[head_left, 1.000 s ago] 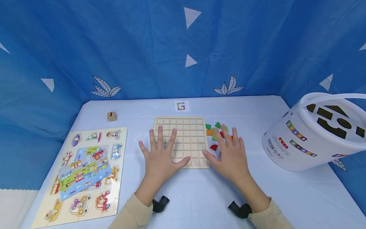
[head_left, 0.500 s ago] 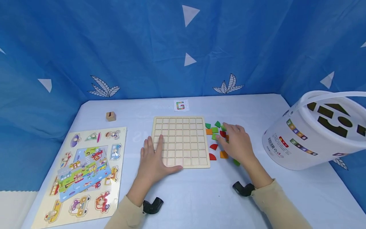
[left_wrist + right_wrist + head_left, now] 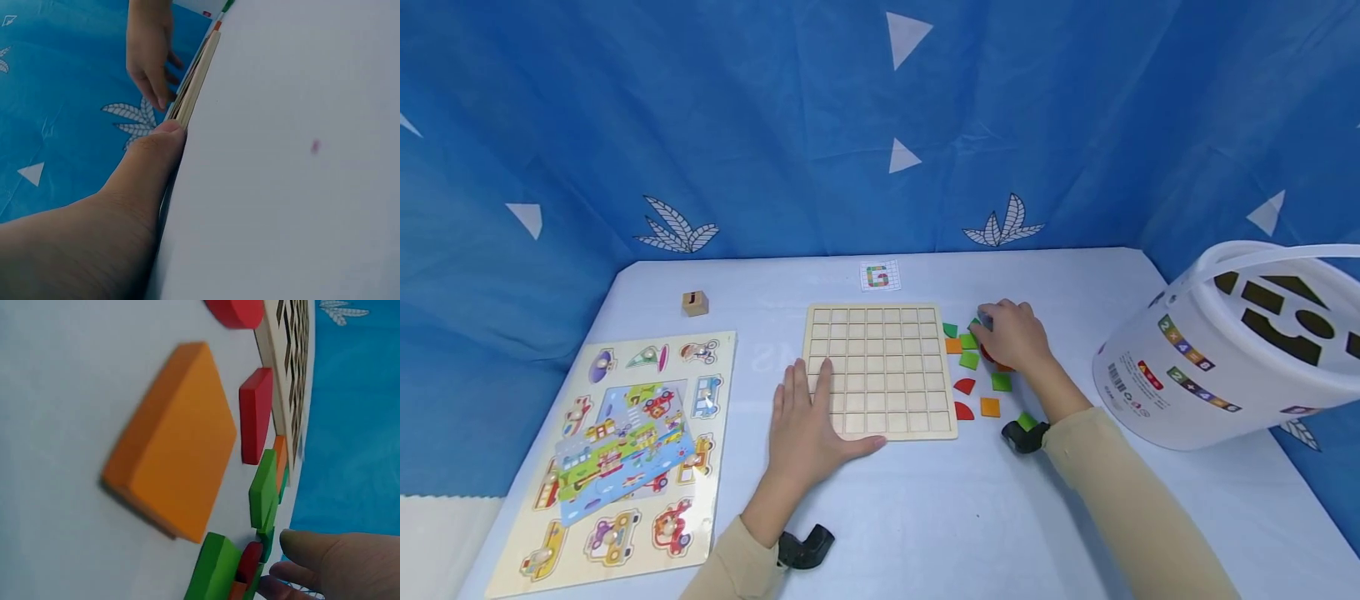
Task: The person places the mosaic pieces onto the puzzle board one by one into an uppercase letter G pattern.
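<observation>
White bucket point(image 3: 1232, 350) well right of grid board point(image 3: 880, 371). Vehicle puzzle point(image 3: 625, 454) well left of it. Left hand point(image 3: 808, 425) flat, fingers straight, pressing board's near-left corner, gripping nothing. Right hand point(image 3: 1011, 337) curled over the colored tiles point(image 3: 970, 360) just right of board; can't tell if it grips one.

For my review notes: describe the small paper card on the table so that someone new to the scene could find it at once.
Start at the wooden grid board in the middle of the table, where the left hand rests on its near left corner. Just beyond the board's far edge lies the small white card. It is the only flat paper piece there, printed with a coloured letter G, unlike the loose coloured tiles to the board's right.
</observation>
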Demonstrator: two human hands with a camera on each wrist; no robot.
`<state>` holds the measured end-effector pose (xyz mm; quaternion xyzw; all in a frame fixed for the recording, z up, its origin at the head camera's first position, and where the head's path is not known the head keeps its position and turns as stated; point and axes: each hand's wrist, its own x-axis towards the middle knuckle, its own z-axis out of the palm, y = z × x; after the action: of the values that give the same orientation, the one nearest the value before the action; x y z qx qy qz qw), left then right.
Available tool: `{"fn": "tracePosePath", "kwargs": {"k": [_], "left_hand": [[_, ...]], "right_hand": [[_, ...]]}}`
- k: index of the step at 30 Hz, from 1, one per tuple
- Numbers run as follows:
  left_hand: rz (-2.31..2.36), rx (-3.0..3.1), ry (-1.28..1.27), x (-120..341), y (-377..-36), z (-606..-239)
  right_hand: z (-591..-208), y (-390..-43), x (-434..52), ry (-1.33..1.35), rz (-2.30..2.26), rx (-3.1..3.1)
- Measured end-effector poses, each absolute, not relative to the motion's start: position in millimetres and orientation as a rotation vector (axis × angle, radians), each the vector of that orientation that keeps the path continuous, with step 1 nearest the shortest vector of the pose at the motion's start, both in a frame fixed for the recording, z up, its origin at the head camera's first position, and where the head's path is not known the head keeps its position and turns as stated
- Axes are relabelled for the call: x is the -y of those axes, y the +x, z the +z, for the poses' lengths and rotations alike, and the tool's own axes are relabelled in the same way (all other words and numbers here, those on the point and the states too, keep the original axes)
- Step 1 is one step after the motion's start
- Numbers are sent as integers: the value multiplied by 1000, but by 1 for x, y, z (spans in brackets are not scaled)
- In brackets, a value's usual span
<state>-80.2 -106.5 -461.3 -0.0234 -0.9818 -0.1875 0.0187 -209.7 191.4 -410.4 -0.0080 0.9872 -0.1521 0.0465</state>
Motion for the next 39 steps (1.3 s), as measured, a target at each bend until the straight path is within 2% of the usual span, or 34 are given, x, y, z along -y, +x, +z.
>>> {"fn": "tracePosePath", "kwargs": {"k": [17,32,39], "left_hand": [[-734,2985,-40,101,-79,-461],[-728,3010,-23,101,-78,-461],[-714,3013,-23,102,-77,-461]], "right_hand": [[-410,-217,-201,24,-702,-2887],[-416,-228,-206,-69,-844,-2761],[-411,-230,-192,-132,-933,-2750]]}}
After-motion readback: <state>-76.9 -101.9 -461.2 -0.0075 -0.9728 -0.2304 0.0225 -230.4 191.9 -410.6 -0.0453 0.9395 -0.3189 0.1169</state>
